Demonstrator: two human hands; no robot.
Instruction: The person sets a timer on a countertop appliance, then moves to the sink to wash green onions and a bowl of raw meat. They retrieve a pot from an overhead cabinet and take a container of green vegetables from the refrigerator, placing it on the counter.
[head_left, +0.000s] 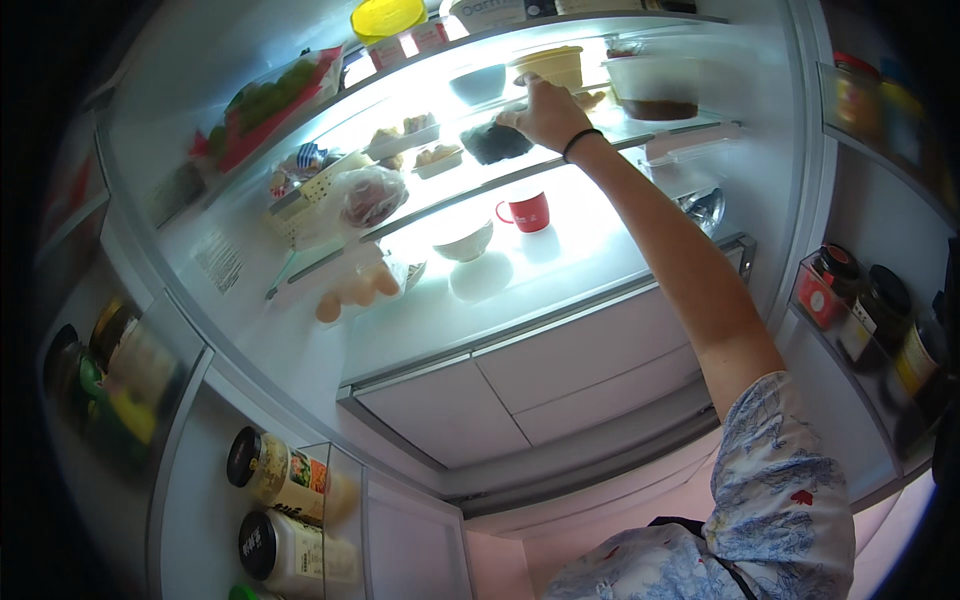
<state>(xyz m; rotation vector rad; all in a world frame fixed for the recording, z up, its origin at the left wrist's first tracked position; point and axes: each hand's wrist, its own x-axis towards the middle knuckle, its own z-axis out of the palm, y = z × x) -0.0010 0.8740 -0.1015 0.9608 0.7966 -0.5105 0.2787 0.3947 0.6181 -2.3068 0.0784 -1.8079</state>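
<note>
My right hand (553, 114) reaches deep onto a glass shelf of an open refrigerator. Its thumb and forefinger are spread, with no object visible between them; the other fingers are partly hidden. Just below the thumb lies a dark plastic-wrapped bundle (496, 142); whether they touch is unclear. Behind the fingertips stands a yellow tub (551, 66), beside a pale bowl (478, 84). To the right of the hand is a clear container with brown contents (660, 109). Small trays of food (437, 156) sit to the left. My left hand is out of view.
A red mug (529, 211) and a white bowl (465, 241) stand on the level below. Eggs (360, 291) and a plastic-bagged item (373, 196) are at left. A bag of green fruit (274, 97) sits higher up. Jars fill the left door rack (289, 476) and right door rack (855, 352).
</note>
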